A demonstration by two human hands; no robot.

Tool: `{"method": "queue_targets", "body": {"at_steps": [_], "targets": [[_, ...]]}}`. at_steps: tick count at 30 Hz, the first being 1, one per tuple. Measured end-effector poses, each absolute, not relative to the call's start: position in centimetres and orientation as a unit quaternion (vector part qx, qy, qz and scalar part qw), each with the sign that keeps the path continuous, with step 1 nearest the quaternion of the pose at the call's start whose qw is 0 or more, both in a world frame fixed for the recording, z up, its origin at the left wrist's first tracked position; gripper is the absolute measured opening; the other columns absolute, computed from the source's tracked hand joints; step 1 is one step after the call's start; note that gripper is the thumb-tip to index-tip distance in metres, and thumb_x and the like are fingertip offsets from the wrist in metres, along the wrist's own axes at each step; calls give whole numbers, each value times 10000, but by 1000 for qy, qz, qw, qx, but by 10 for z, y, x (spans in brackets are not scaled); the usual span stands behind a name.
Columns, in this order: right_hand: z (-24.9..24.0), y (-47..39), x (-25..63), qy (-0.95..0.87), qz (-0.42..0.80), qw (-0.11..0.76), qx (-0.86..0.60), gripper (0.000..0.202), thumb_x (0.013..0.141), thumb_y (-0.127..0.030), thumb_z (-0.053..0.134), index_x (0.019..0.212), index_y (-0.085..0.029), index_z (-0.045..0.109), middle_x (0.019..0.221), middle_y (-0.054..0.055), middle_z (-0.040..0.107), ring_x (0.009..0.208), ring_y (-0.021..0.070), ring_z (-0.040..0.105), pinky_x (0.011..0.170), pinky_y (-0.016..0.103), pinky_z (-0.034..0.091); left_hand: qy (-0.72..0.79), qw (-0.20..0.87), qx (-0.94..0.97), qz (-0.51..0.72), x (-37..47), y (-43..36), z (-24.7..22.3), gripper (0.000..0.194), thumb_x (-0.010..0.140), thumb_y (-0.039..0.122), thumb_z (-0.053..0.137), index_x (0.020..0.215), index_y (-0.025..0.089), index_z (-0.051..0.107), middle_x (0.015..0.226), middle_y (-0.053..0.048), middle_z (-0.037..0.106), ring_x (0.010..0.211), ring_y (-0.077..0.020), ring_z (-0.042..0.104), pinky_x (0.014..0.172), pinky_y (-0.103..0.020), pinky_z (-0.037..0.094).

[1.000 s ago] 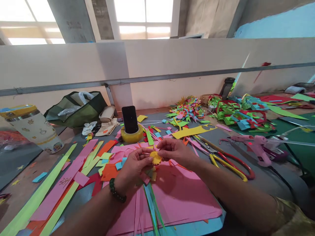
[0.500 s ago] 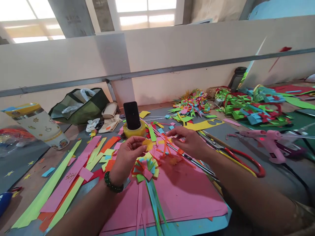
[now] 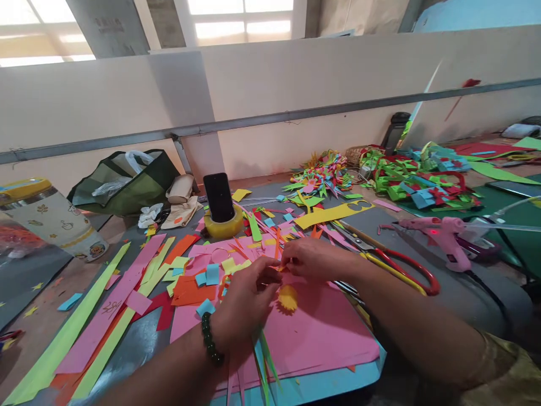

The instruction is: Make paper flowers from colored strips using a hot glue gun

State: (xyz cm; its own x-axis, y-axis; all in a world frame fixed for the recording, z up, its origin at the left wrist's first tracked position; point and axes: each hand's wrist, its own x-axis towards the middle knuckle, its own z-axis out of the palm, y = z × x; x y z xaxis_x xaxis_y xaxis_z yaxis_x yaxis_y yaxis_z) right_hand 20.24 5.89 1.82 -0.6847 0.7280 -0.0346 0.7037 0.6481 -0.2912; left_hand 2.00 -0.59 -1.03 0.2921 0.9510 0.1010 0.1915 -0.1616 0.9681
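My left hand (image 3: 247,301), with a dark beaded bracelet, is closed, its curled fingertips meeting those of my right hand. My right hand (image 3: 310,258) is also closed, in a pinch. A small orange paper piece (image 3: 281,269) shows between both sets of fingertips, partly covered by them. Just below, a yellow paper disc (image 3: 288,299) with a jagged edge rests over the pink sheets (image 3: 321,332), close to my left thumb. Under my left hand, a flower of colored paper is mostly hidden; its blue and green streamers (image 3: 262,361) hang toward me.
A phone (image 3: 218,197) leans in a yellow tape roll (image 3: 224,226). Red-handled scissors (image 3: 406,270) and a pink glue gun (image 3: 448,239) lie to the right. Long paper strips (image 3: 112,304) lie left, by a tumbler (image 3: 63,223). Finished-looking paper flowers (image 3: 323,175) are heaped behind.
My hands have come together over the pink sheets. The yellow disc, earlier pinched in my left hand, is now below the fingers. My left hand now covers most of the paper flower.
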Motion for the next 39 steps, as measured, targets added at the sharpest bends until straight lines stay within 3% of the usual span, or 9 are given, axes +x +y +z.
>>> {"method": "queue_targets", "body": {"at_steps": [3,8,10,13,18,25,32,36,39], "targets": [[17,64,203,-900,131,78,-408,159,767,-170,558,779,-186,716,759,36,689,655,138,582,561,214,340,443,389,709,387,16,-5,-12,311,753,48,519,1006,208,604,970,-44,685,909,-170,639,799,-315,520],[18,68,204,-876,102,194,-430,118,792,-183,572,829,-165,683,828,36,678,743,136,579,663,223,396,438,291,740,419,8,-2,-15,244,766,110,565,976,219,626,1041,-47,655,978,-189,599,813,-327,504],[19,67,203,-864,103,242,-431,103,806,-193,565,799,-163,664,780,24,662,696,120,562,642,219,402,445,313,714,440,8,-1,-15,163,794,203,585,951,211,627,997,-54,646,893,-182,614,696,-287,522],[20,62,200,-847,140,329,-393,83,796,-202,596,740,-160,642,721,14,634,646,106,538,609,215,404,455,409,641,464,8,2,-12,218,812,358,600,951,190,616,832,-38,639,696,-145,614,536,-230,499],[16,49,190,-835,172,404,-330,92,787,-212,642,712,-162,620,690,18,611,651,113,527,595,226,412,438,545,539,469,9,7,-10,341,762,438,654,947,153,628,804,-40,674,663,-145,661,575,-228,505],[8,42,181,-863,119,385,-305,138,805,-236,648,697,-161,610,700,27,604,685,131,522,639,258,405,420,585,512,468,9,8,-4,340,680,426,729,856,137,695,797,-58,695,716,-161,667,600,-217,495],[16,40,183,-859,203,334,-331,135,747,-261,709,731,-165,615,713,0,598,664,109,501,606,228,401,425,587,517,456,8,5,1,255,724,363,693,855,144,691,753,-42,683,663,-117,634,613,-199,481],[21,40,185,-817,304,325,-368,149,793,-288,647,722,-161,622,677,-4,606,611,93,508,561,214,398,436,595,513,439,7,5,0,281,698,389,694,826,139,680,695,-39,653,628,-137,623,480,-188,441],[22,41,184,-783,364,329,-382,178,792,-305,636,696,-156,617,657,1,608,592,90,509,544,214,394,430,589,529,434,8,6,-3,285,696,403,685,791,136,664,588,1,591,458,-78,510,386,-167,356]]}}
